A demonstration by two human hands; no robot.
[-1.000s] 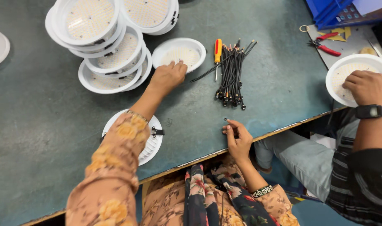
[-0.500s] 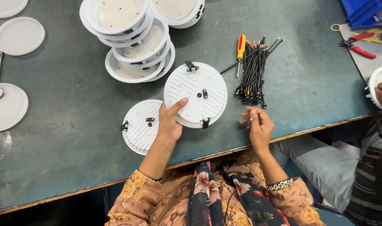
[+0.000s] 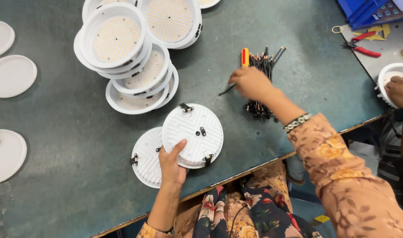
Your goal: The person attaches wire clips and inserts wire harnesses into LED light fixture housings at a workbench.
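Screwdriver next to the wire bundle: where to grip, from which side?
Probably the screwdriver by its red-yellow handle, coming from above and the far end: the handle lies clear beside the wire bundle, while the right hand covers the mid-shaft and only the thin dark tip shows.

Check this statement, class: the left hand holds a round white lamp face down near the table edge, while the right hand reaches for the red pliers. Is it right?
Not quite. In the head view the right hand is at the wire bundle, beside the screwdriver; the red pliers lie untouched far off. The left hand does hold the lamp face down.
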